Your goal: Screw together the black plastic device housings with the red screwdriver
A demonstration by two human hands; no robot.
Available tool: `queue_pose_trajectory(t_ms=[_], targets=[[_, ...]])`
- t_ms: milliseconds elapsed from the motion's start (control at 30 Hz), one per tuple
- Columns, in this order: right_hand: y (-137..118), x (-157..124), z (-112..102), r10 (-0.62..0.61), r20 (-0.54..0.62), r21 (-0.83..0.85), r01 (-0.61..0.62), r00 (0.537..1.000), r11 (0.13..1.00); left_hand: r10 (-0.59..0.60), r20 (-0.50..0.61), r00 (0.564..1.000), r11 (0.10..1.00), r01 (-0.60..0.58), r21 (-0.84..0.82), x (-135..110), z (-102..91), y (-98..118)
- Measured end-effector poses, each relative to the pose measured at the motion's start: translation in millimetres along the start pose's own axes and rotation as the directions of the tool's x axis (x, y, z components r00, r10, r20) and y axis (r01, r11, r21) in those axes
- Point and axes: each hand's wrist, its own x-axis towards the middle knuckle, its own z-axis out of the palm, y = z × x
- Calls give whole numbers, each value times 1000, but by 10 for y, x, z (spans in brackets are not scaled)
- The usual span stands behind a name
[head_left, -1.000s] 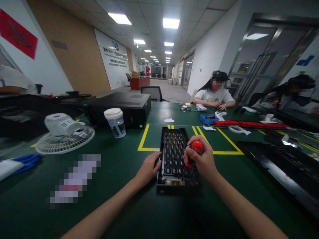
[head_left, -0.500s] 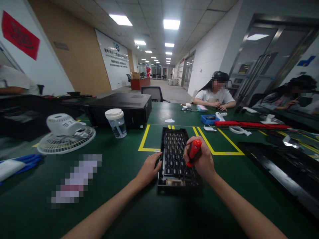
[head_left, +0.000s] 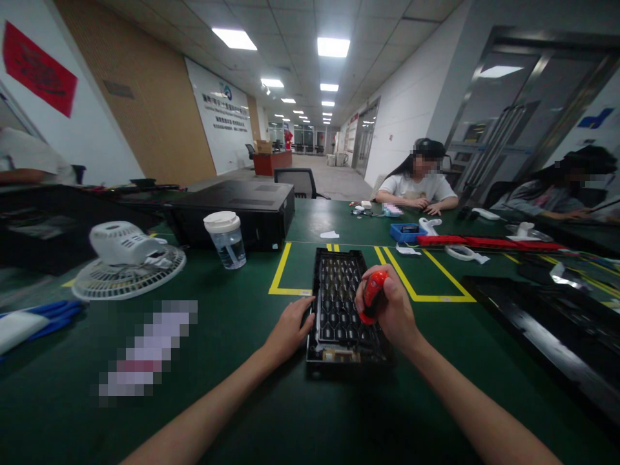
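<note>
A black plastic casing (head_left: 343, 310) with rows of dark hexagonal cells lies lengthwise before me on the green table. My left hand (head_left: 289, 329) rests against its left rim, fingers stretched out and fingertips touching the edge. In my right hand (head_left: 394, 307) is a screwdriver with a red and black handle (head_left: 374, 294), gripped in closed fingers over the casing's right side. The handle is tilted, and the screwdriver's tip is hidden by the hand. A small brownish part (head_left: 341, 356) sits at the casing's near end.
To the left are a white fan (head_left: 128, 268), a lidded cup (head_left: 227, 240), blue-and-white gloves (head_left: 39, 324) and a large black box (head_left: 232, 210). Long black panels (head_left: 547, 342) lie at right. Beyond are a blue tray (head_left: 405, 232) and a seated person (head_left: 419, 184).
The screwdriver handle has turned and shifted slightly left within my right hand. My left hand and the casing stay in place.
</note>
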Motion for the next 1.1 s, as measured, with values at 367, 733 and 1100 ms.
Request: queue_pose_trajectory(t_ms=[367, 733, 1100], targets=[[-2, 0, -21, -17, 14, 28, 17, 1000, 999, 9, -7, 1000, 1000, -9, 10, 4, 10, -9], [-28, -7, -26, -57, 5, 11, 57, 998, 998, 4, 1, 1000, 1000, -4, 4, 9, 14, -12], [-37, 1, -50, -95, 7, -26, 96, 995, 995, -1, 8, 1000, 1000, 1, 0, 7, 13, -7]])
